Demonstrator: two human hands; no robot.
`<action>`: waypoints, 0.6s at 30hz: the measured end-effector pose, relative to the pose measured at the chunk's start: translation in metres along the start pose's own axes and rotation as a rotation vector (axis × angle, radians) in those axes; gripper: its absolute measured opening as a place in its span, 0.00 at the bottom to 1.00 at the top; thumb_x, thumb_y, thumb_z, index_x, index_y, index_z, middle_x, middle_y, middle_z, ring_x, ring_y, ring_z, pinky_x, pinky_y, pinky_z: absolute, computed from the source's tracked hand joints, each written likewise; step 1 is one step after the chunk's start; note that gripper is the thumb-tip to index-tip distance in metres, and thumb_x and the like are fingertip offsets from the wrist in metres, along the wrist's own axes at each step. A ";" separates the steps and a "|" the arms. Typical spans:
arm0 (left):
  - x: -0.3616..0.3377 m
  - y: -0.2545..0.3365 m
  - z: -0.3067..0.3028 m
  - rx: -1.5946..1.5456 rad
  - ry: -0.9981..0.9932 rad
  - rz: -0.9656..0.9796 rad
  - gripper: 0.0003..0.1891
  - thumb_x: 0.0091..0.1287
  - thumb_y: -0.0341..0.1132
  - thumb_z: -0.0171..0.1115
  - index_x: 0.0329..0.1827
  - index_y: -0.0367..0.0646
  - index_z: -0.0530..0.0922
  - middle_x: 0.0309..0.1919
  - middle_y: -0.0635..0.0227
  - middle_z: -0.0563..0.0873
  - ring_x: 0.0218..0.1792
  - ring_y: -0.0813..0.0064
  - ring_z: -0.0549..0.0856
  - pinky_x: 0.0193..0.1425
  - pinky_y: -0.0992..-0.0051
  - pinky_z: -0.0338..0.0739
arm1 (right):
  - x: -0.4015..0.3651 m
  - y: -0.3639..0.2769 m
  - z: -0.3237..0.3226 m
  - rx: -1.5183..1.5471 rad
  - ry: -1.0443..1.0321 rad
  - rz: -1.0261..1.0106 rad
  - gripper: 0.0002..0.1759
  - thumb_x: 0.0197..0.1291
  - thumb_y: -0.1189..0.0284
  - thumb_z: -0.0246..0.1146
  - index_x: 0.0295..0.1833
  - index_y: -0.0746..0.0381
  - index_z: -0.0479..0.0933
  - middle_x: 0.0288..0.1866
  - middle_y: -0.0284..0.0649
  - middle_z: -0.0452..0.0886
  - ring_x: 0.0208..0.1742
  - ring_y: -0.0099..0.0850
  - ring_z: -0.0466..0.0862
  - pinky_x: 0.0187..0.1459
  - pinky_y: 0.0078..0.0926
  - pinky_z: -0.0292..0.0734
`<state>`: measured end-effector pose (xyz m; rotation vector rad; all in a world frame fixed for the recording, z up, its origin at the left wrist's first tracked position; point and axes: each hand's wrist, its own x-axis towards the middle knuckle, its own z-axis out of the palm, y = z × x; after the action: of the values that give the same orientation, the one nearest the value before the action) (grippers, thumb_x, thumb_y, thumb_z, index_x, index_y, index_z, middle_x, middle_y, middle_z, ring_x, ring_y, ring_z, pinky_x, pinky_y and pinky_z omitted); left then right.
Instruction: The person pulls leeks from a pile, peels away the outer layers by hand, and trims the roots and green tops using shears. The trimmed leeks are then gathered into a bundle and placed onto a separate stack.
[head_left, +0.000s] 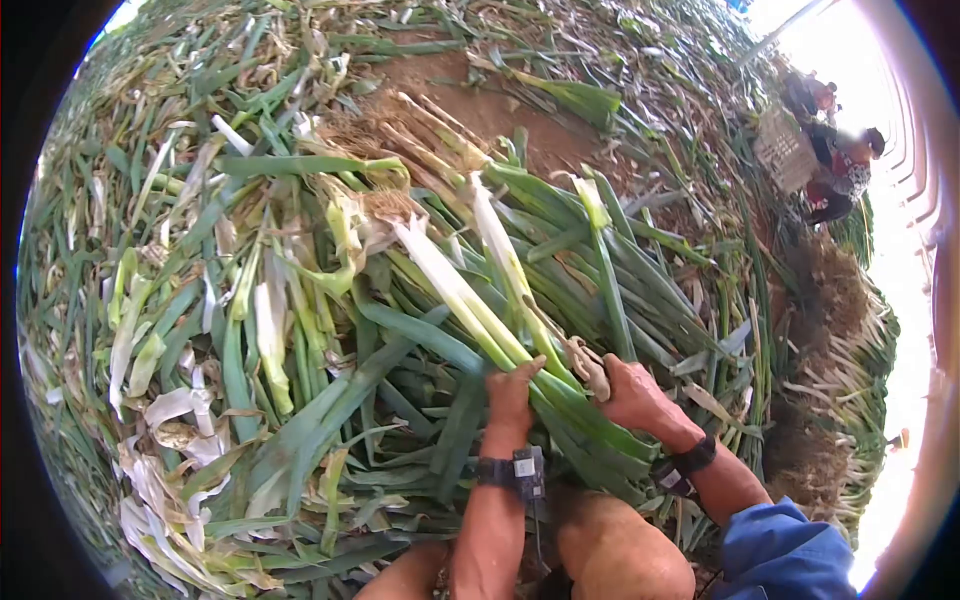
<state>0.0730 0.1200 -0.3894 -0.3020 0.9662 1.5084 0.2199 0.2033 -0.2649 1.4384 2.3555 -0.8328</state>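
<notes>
My left hand (512,398) is closed around a leek (450,285) with a white stem and green leaves, its shaggy roots (395,207) pointing away from me. A second white-stemmed leek (497,240) lies just to the right of it. My right hand (638,402) is closed beside the green leaves, with a withered brown leaf (588,368) at its fingers. Part of the right hand's grip is hidden. Both wrists wear dark bands, the left one with a small box (528,472).
More untrimmed leeks (440,140) lie ahead on bare brown soil (480,95). Stripped leaves (190,420) cover the ground all around. Rows of leeks with roots (830,380) are stacked at the right. Other people (845,170) sit near a crate (786,150) at the upper right.
</notes>
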 end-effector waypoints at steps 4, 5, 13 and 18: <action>0.021 -0.014 -0.001 0.058 0.046 0.133 0.16 0.57 0.25 0.74 0.48 0.34 0.82 0.39 0.69 0.85 0.37 0.73 0.83 0.45 0.70 0.79 | -0.040 0.023 -0.006 -0.146 -0.122 0.105 0.17 0.56 0.64 0.67 0.42 0.67 0.74 0.32 0.61 0.81 0.39 0.62 0.82 0.40 0.56 0.76; 0.023 -0.017 -0.004 0.113 0.060 0.158 0.17 0.56 0.25 0.74 0.48 0.34 0.82 0.39 0.69 0.86 0.37 0.73 0.84 0.46 0.70 0.79 | -0.050 0.032 -0.006 -0.143 -0.106 0.057 0.17 0.57 0.63 0.66 0.42 0.66 0.75 0.31 0.61 0.81 0.37 0.61 0.83 0.39 0.56 0.77; 0.026 -0.024 -0.009 0.087 0.072 0.153 0.17 0.56 0.24 0.72 0.49 0.33 0.82 0.42 0.67 0.86 0.39 0.71 0.84 0.49 0.70 0.79 | -0.045 0.039 0.002 -0.164 -0.122 0.027 0.18 0.61 0.62 0.63 0.38 0.69 0.73 0.28 0.61 0.81 0.34 0.62 0.83 0.38 0.58 0.76; 0.022 -0.021 -0.006 0.145 0.093 0.152 0.18 0.56 0.24 0.73 0.51 0.32 0.83 0.44 0.64 0.87 0.41 0.70 0.85 0.50 0.70 0.80 | -0.026 0.026 -0.003 -0.150 -0.101 0.054 0.17 0.60 0.63 0.62 0.39 0.69 0.74 0.30 0.62 0.82 0.36 0.62 0.83 0.40 0.57 0.77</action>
<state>0.0855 0.1290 -0.4161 -0.1994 1.1881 1.5628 0.2557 0.1955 -0.2582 1.3601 2.2429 -0.6823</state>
